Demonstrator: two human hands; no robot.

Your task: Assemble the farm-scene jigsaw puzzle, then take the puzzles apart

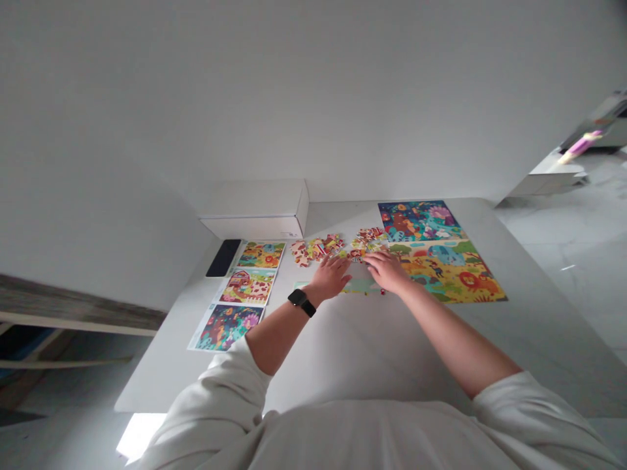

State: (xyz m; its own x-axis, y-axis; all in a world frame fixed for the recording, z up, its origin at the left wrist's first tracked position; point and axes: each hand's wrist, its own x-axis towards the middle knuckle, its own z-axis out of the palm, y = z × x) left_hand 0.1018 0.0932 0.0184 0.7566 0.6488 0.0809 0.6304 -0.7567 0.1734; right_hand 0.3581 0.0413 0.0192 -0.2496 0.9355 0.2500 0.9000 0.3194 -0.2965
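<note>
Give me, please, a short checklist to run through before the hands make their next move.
1. Loose puzzle pieces within reach: ok, just beyond the hands.
2. Left hand gripping a piece: cannot tell.
3. Right hand gripping a piece: cannot tell.
4. Pale green strip fully visible: not ok, the hands partly cover it.
5. Picture sheet in view: ok.
6. Phone apart from the pieces: ok, beyond the sheet.

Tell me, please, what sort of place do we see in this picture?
It is probably a room at home, though I cannot be certain: a pale table holds loose jigsaw pieces and a printed picture sheet.
</note>
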